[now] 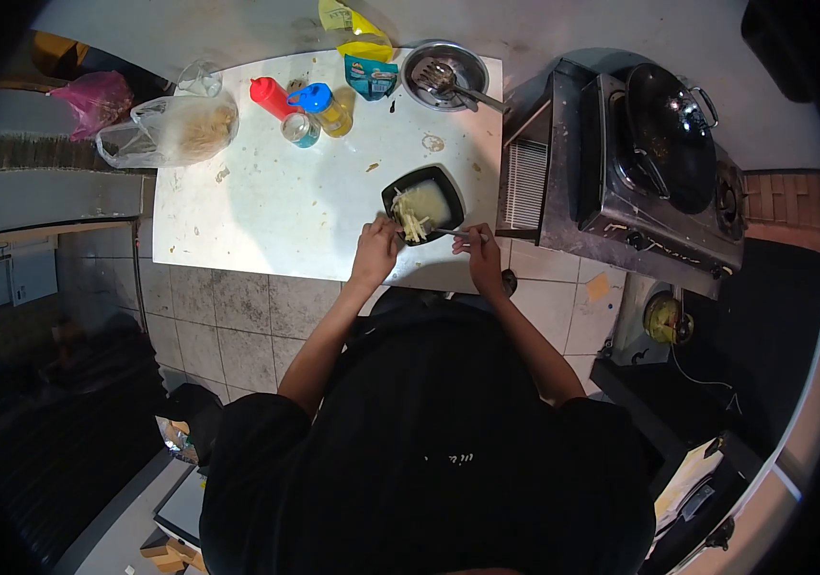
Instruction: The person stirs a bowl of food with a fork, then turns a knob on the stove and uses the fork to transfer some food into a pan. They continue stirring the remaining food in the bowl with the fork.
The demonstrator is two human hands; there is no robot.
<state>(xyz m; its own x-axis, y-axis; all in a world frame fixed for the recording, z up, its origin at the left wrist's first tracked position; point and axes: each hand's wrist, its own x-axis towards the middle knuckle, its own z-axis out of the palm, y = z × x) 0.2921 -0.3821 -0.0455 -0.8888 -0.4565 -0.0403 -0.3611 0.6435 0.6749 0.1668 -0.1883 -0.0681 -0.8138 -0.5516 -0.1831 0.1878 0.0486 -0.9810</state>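
Observation:
A black square bowl [446,175] sits near the front edge of the white table, holding cloudy pale liquid. Pale yellow noodle-like strips [413,213] are heaped at its near left side. My left hand [376,251] has its fingers curled at the bowl's near left rim. In my right hand [482,254], closed fingers grip the thin handle of a metal utensil [450,232], which reaches over the near right rim to the strips. The strips hide its working end.
Behind the bowl stand a red squeeze bottle [268,93], a blue-lidded bottle [333,115], a small jar [301,130], a teal pouch [370,79] and a steel bowl [417,59] with a slotted ladle. A wok [673,144] rests on the stove to the right. Plastic bags [201,129] lie left.

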